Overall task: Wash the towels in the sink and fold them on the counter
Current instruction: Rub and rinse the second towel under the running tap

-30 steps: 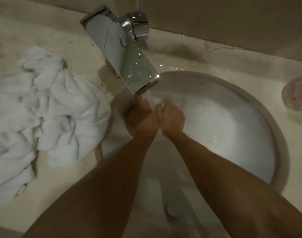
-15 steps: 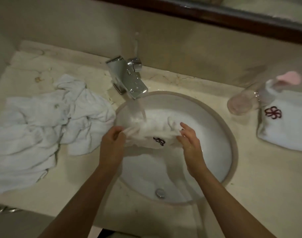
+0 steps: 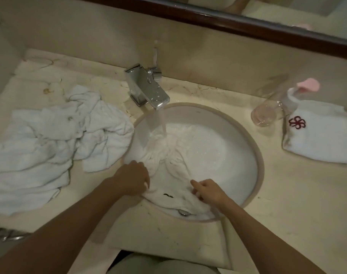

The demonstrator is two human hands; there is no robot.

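Wet towel (image 3: 168, 155) in sink (image 3: 255, 155), stretched between both hands. Left hand (image 3: 132, 177) grips near edge. Right hand (image 3: 207, 189) pinches other side. Water falls on far end.

Glossy chrome faucet (image 3: 147, 87); veined polished marble counter (image 3: 287, 204); soaked terry-cloth towel (image 3: 168, 155) in smooth white sink (image 3: 237, 155).

Towel pile (image 3: 50, 147) cut off at L edge.

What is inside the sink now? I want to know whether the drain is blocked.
A wet white towel lies in the sink under running water, held by both hands. It partly covers the drain; the basin floor beneath is hidden.
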